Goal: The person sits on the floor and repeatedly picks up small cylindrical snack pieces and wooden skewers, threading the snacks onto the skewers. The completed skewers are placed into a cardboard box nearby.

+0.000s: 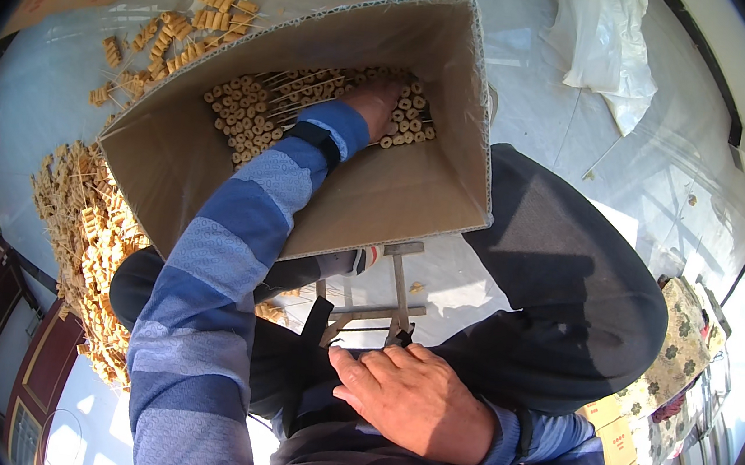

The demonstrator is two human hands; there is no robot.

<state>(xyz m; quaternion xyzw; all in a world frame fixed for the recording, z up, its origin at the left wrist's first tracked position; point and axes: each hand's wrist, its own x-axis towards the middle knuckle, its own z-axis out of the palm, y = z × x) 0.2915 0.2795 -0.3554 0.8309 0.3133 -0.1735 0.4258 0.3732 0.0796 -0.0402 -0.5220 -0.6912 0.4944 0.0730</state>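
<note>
The left hand [373,101] reaches deep into the tilted cardboard box [376,197], fingers buried among the skewers [313,104] — its grip cannot be told, though it seems to touch them. The right hand [414,400] lies flat and released on the lap; more skewers are heaped on the floor [91,230] beside the box.

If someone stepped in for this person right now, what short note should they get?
Left hand: reached into the tilted cardboard box, resting on the bundle of skewers threaded with small tan rings; grip not visible.
Right hand: flat on the lap, holding nothing, beside a small wooden stool.
Done: a layer of skewers lies packed in the box.
Left: a large heap of skewers lies on the sheet at left, and smaller loose bunches lie beyond the box.
</note>
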